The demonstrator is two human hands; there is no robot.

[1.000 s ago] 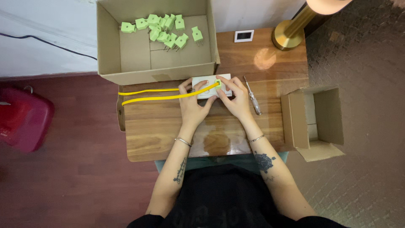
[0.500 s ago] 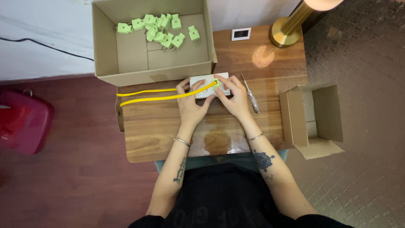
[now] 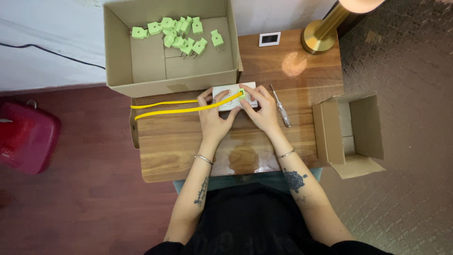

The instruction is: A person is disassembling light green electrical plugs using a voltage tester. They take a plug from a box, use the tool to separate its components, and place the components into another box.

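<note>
Pressing both hands onto a white power strip [image 3: 234, 96] lying at the far edge of the wooden bench [image 3: 174, 146], just in front of the large cardboard box [image 3: 118, 56]. Left hand [image 3: 213, 118] pinning the yellow cable [image 3: 165, 107] against the strip, fingers spread; right hand [image 3: 260, 109] pinching a green plug [image 3: 241, 91] at its top. Lying just right: a screwdriver [image 3: 281, 106].
</note>
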